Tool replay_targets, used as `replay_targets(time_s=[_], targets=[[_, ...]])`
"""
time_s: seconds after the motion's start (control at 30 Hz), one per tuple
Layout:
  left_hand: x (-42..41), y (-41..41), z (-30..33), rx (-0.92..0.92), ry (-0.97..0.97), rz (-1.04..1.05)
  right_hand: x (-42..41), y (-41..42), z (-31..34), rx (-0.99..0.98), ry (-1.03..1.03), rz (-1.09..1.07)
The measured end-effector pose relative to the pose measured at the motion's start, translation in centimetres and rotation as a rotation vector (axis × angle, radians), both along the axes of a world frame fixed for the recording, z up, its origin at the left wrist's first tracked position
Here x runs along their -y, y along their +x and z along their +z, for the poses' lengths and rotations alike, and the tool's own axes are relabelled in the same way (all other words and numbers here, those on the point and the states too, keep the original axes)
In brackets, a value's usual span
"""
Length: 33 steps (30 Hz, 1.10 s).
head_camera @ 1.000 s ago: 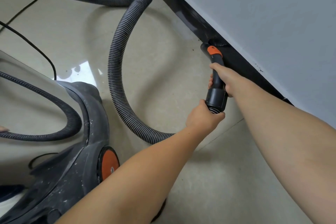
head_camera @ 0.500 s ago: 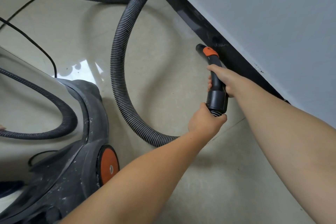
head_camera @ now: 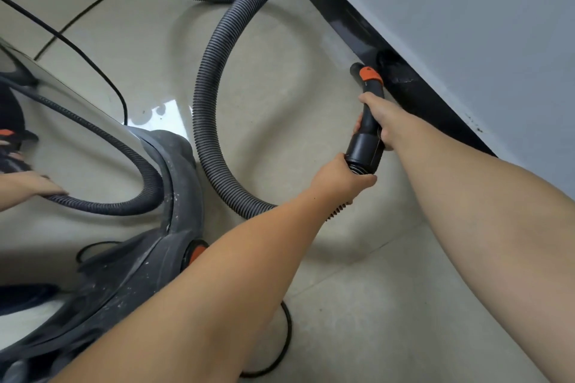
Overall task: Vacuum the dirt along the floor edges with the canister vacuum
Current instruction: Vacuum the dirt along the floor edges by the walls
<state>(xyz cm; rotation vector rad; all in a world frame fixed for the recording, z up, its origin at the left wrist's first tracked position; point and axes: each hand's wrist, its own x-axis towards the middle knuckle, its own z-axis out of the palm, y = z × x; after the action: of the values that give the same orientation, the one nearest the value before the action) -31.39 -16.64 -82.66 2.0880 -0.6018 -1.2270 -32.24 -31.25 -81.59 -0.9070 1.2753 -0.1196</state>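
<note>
A black nozzle handle with an orange collar [head_camera: 368, 93] points at the floor just beside the black baseboard [head_camera: 348, 22]. My right hand [head_camera: 378, 118] grips the handle's middle. My left hand [head_camera: 340, 179] grips the ribbed grey hose [head_camera: 211, 78] where it joins the handle's cuff. The hose loops away over the beige tile floor [head_camera: 280, 109] and back toward the top left. The canister vacuum [head_camera: 146, 258], shiny metal with a dusty black base and orange wheel hub, stands at the lower left.
A grey wall [head_camera: 466, 25] rises above the baseboard on the right. A black power cord [head_camera: 93, 68] crosses the tiles at the left, and another loop of cord [head_camera: 287, 333] lies under my left forearm. The canister's metal side reflects the hose and a hand.
The nozzle tip has slid a little away from the baseboard, toward the left, with both hands still holding it. The hose loop shifted slightly with it.
</note>
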Motion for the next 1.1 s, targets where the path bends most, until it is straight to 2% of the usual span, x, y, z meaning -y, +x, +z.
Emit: replay_targets(time_s=[0.17,0.37,0.67,0.73,0.93,1.1], targets=[[-3.7,-1.6,-0.4,-0.046,0.046,-0.051,-3.5,-1.9,-1.0,-0.037,-0.048,0.004],[-7.2,-4.7,-1.0,-0.137,0.040,-0.092,-7.7,-5.3,-0.5,-0.110,-0.121,-0.104],[-13.4,-7.9,1.2,-0.213,0.111,-0.361,-15.5,-12.8,1.0,-0.171,-0.098,-0.343],[-14.0,-8.8,2.0,-0.223,0.122,-0.396,-16.3,-14.6,1.5,-0.151,-0.071,-0.380],[-15.5,-11.7,4.0,-0.294,0.114,-0.426,-18.0,-18.9,3.1,0.100,0.057,-0.372],[-17.0,-14.8,2.8,-0.395,0.096,-0.340,-19.3,-19.9,2.8,0.010,-0.026,-0.386]])
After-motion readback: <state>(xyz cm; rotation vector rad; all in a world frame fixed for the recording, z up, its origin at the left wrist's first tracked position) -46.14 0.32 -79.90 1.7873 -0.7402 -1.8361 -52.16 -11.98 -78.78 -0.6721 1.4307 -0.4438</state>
